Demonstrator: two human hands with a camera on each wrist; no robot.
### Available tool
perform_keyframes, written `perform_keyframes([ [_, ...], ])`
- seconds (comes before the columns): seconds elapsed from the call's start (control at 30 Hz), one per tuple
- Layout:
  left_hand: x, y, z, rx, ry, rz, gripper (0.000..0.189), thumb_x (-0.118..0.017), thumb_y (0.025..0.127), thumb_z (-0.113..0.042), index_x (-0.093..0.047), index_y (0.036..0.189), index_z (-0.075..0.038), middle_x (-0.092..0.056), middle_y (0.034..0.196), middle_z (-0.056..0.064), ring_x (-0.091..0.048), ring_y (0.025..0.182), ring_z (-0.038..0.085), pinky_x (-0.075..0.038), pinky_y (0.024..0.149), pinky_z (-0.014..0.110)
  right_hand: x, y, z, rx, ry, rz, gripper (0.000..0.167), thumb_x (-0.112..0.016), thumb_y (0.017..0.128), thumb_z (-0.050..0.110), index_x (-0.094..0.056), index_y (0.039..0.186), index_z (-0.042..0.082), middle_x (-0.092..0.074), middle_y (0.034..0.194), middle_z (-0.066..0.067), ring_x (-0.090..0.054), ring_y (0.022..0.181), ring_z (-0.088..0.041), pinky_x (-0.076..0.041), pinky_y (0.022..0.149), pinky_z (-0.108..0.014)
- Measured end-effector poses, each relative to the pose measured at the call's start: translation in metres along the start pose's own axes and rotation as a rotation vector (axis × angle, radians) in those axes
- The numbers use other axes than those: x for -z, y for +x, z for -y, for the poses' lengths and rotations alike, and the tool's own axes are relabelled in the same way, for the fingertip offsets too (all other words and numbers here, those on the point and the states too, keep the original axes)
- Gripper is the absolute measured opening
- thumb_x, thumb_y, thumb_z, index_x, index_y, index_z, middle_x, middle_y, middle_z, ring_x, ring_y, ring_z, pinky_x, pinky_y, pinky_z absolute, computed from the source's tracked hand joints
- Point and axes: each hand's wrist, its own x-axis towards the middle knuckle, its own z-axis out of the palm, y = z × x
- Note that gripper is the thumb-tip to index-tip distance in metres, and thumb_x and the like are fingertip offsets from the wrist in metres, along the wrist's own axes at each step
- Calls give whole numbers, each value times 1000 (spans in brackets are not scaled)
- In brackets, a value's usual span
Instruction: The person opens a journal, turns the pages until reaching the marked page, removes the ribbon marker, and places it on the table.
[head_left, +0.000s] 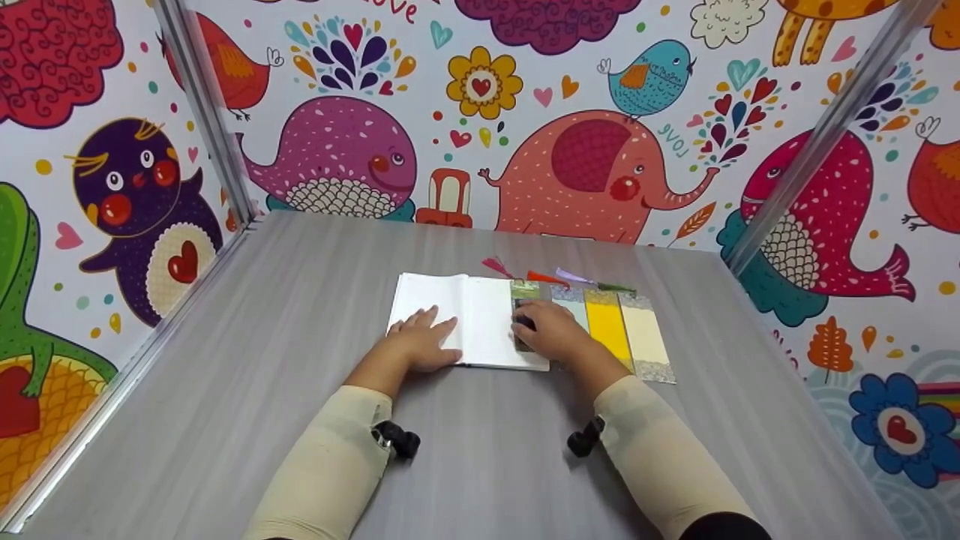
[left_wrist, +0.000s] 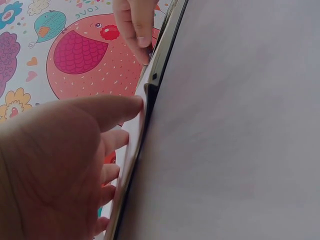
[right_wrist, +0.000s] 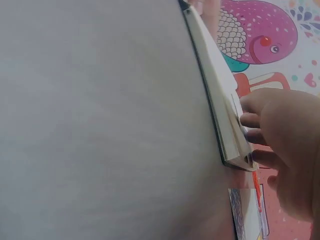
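An open notebook [head_left: 486, 322] with blank white pages lies on the table. My left hand [head_left: 427, 341] rests spread on the left page, thumb near the middle of the lower edge. On the right page a dark, patterned bookmark [head_left: 524, 289] with a green top lies along the outer edge. Over this bookmark is my right hand [head_left: 553, 330], its bent fingertips touching it and covering its middle. Right of the notebook lie a pale blue bookmark [head_left: 576, 307], partly hidden by that hand, a yellow bookmark [head_left: 607, 326] and a cream bookmark [head_left: 643, 330].
Pink [head_left: 496, 265], red [head_left: 546, 278], purple [head_left: 574, 276] and green [head_left: 616, 287] tassels reach beyond the bookmarks' far ends. The grey table [head_left: 300, 300] is bordered by printed cartoon walls [head_left: 480, 135] and metal posts [head_left: 206, 112].
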Motion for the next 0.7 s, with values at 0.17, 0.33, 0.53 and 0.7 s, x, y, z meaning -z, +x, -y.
perform_keyframes([
  [0.17,-1,1,1,1,6,2,82,-56,101,-62,-25,172,-32,-5,183,9,-3,170,37,-4,135,64,2,6,2,-183,38,-104,74,-69,98,62,-54,157,20,-58,156,-8,-54,143,-33,-39,127,-60],
  [0.33,0,-1,0,-1,3,7,82,-55,101,-63,-25,172,-33,-4,183,9,-2,170,37,-4,136,64,3,8,5,-299,73,-84,92,-79,90,63,-47,161,14,-58,155,-14,-56,138,-35,-41,125,-60],
  [0.53,3,-5,-2,1,-21,13,81,-56,102,-62,-25,172,-33,-4,183,8,-1,171,35,-2,136,63,10,9,8,-363,218,-109,87,-87,89,47,-50,159,9,-63,148,-13,-63,129,-33,-49,120,-53],
  [0.7,2,-3,-1,-4,-10,16,82,-56,102,-61,-25,172,-32,-4,183,9,-1,171,36,-3,136,63,20,11,1,-445,380,-86,65,-77,100,29,-54,157,9,-66,146,-13,-67,124,-30,-55,114,-49],
])
